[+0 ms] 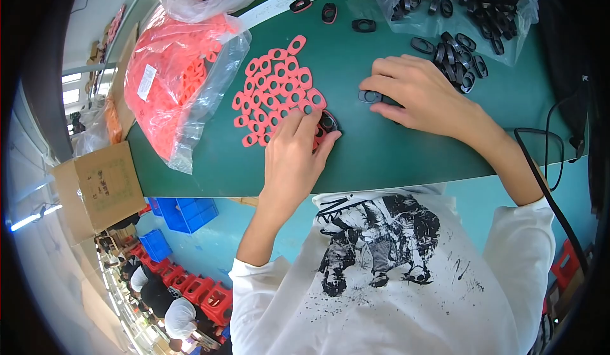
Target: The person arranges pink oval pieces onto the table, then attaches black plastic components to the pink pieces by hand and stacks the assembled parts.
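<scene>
Flat pink oval rings (272,84) lie in a loose single layer on the green table. At their lower right edge is my left hand (293,145), its thumb and fingers closed around a black oval ring part (329,121). Some pink shows beneath those fingers; whether it is joined to the black part I cannot tell. Further right, my right hand (419,94) pinches another black oval part (369,96) between thumb and fingers, just above or on the table. Beside that hand sits a small heap of black oval parts (459,60).
A clear bag of pink rings (168,91) lies at left; an open bag of black parts (480,6) lies back right. Several black-and-pink pieces (329,13) rest near a white strip (273,11). A cardboard box (105,187) stands left, and a black cable (540,164) hangs right.
</scene>
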The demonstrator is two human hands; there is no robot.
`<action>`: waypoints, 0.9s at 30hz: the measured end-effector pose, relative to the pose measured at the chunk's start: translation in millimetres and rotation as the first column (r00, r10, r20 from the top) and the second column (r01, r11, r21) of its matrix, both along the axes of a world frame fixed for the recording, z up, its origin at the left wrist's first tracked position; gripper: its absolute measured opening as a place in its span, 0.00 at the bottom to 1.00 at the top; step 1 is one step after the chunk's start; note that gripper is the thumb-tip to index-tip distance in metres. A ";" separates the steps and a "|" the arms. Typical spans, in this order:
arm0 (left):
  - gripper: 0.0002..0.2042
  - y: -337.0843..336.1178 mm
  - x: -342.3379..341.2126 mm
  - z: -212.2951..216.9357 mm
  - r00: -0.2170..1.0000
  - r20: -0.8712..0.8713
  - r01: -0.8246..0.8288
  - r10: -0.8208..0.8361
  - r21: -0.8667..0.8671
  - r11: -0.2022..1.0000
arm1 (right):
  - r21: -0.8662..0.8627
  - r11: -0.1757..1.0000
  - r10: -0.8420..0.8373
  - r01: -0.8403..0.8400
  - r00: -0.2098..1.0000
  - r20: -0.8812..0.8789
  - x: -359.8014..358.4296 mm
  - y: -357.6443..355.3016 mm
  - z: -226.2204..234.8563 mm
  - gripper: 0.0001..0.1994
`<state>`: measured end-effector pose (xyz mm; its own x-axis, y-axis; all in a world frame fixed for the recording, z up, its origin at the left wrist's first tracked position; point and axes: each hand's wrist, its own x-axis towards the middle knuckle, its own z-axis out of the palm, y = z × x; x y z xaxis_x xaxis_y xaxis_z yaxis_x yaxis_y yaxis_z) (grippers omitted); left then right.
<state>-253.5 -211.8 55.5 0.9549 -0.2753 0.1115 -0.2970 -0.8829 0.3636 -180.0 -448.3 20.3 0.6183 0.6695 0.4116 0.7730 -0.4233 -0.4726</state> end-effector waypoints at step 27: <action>0.18 -9.7 -25.0 4.2 0.991 0.028 0.130 -0.131 0.033 0.991 | 0.056 0.997 -0.040 0.046 0.993 -0.108 2.8 9.6 12.6 0.19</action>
